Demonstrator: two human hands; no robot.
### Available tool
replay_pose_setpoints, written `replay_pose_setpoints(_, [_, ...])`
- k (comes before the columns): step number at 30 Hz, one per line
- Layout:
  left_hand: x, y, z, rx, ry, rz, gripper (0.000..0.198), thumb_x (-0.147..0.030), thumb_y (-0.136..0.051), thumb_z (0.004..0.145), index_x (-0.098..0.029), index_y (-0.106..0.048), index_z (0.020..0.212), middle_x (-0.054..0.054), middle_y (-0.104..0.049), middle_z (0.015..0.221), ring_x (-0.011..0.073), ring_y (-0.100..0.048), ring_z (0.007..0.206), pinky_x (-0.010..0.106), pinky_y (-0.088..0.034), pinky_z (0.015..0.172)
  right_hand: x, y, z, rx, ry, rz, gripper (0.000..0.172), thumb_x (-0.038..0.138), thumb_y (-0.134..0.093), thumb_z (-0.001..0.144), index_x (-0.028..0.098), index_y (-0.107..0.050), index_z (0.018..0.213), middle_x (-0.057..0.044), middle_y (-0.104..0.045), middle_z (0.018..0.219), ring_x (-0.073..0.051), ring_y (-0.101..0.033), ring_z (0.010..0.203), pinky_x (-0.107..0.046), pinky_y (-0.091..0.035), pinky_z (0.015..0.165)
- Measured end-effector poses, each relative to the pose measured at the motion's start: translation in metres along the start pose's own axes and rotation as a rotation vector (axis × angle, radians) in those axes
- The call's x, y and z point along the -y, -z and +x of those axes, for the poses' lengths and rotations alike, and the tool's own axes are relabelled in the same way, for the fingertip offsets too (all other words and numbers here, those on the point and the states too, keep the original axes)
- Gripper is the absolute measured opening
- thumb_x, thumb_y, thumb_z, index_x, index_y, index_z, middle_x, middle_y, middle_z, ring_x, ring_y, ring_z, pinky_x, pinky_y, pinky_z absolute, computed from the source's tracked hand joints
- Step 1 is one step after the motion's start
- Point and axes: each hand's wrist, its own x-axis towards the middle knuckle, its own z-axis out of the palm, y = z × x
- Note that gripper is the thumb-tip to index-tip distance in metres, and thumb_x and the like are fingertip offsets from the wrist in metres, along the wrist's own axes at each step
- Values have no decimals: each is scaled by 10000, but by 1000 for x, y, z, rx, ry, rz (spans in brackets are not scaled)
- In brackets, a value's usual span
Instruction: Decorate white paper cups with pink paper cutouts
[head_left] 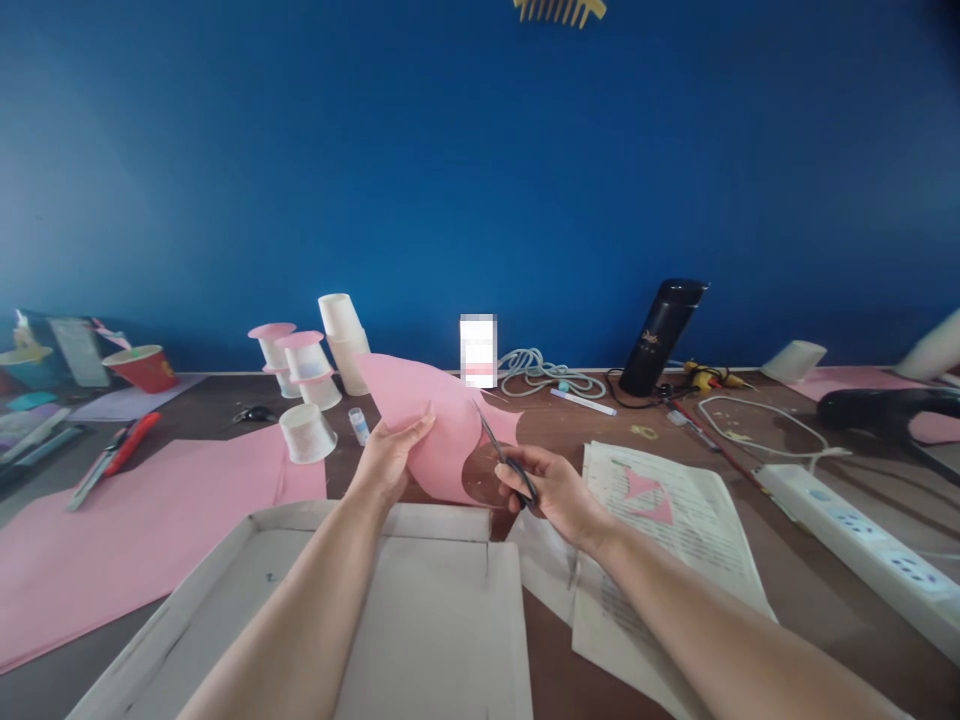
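Observation:
A sheet of pink paper (pixel 442 430) is pinched in my left hand (pixel 391 455), thumb on the near face and the other fingers behind it. Its right side has a curved, cut edge. My right hand (pixel 551 490) is wrapped round the dark handles of a pair of scissors (pixel 517 470). The scissor blades point up and left, against the paper's right edge. Under my forearms lies a shallow white box lid (pixel 442 610). Printed pages (pixel 675 550) with pink paper scraps (pixel 651 498) on them lie below my right hand.
Paper cups with pink discs (pixel 306 345), a single white cup (pixel 307 433) and a glue stick (pixel 358 426) stand to the left. Pink sheets (pixel 187 510) bear a red utility knife (pixel 131 443). A black flask (pixel 660 340), a coiled cable (pixel 551 375) and a power strip (pixel 862 540) occupy the right.

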Motion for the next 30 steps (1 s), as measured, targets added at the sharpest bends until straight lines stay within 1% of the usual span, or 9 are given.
replay_pose_setpoints(5, [2, -7, -3, -72, -79, 117, 610, -329, -818, 583, -120, -634, 1126, 137, -695, 1039, 263, -654, 937, 390, -499, 852, -6, 1, 2, -48, -71, 117, 382, 475, -708, 706, 190, -468, 790, -16, -663, 708, -97, -579, 513, -164, -215, 378])
replay_pose_setpoints(8, [-1, -11, -6, -104, -87, 163, 609, -362, -815, 578, -130, -642, 1114, 130, -695, 1046, 262, -654, 934, 381, -501, 838, -6, 1, 3, -47, -78, 133, 382, 457, -723, 694, 192, -463, 781, -34, -686, 732, -103, -594, 514, -161, -210, 367])
replay_pose_setpoints(12, [-1, -12, -7, -142, -106, 240, 614, -400, -814, 566, -127, -652, 1092, 129, -695, 1043, 267, -645, 954, 364, -497, 832, -5, -1, 4, -74, -44, 129, 396, 443, -752, 660, 197, -471, 791, -19, -681, 682, -119, -606, 488, -160, -216, 346])
replay_pose_setpoints(16, [0, -10, -7, -139, -126, 263, 618, -408, -821, 546, -125, -659, 1070, 125, -699, 1029, 271, -640, 963, 361, -493, 834, -6, -2, 4, -96, 7, 110, 430, 420, -776, 631, 209, -508, 892, -2, -675, 676, -142, -624, 483, -172, -283, 358])
replay_pose_setpoints(19, [1, -8, -6, -118, -117, 270, 607, -403, -816, 559, -123, -656, 1073, 127, -695, 1041, 270, -642, 954, 357, -497, 818, -6, -2, 4, -88, 53, 82, 465, 394, -760, 667, 221, -541, 1038, 4, -671, 679, -134, -623, 499, -197, -376, 415])
replay_pose_setpoints(21, [1, -7, -6, -108, -116, 271, 595, -400, -809, 573, -122, -656, 1076, 128, -697, 1033, 269, -645, 940, 357, -499, 809, -6, -2, 4, -76, 67, 70, 508, 381, -748, 690, 236, -538, 1130, 8, -664, 680, -128, -618, 499, -205, -391, 431])
replay_pose_setpoints(24, [0, -6, -4, -79, -103, 239, 600, -378, -814, 573, -114, -651, 1087, 131, -698, 1020, 269, -649, 924, 362, -502, 804, -7, -1, 5, -42, 61, 61, 564, 382, -743, 699, 254, -527, 1205, 7, -655, 718, -119, -610, 490, -192, -334, 395])
replay_pose_setpoints(28, [-1, -3, -2, -35, -40, 140, 610, -334, -814, 583, -102, -635, 1118, 141, -694, 1023, 260, -657, 889, 371, -509, 798, -7, 2, 5, -12, 29, 7, 579, 409, -725, 718, 236, -536, 1237, 0, -638, 700, -120, -604, 501, -184, -233, 369])
replay_pose_setpoints(30, [-1, -2, -1, -24, -9, 95, 612, -319, -814, 587, -108, -630, 1132, 136, -696, 1018, 256, -659, 880, 372, -511, 797, -6, 2, 4, -5, 10, 0, 561, 418, -714, 728, 221, -552, 1228, -2, -632, 693, -112, -591, 502, -186, -211, 373])
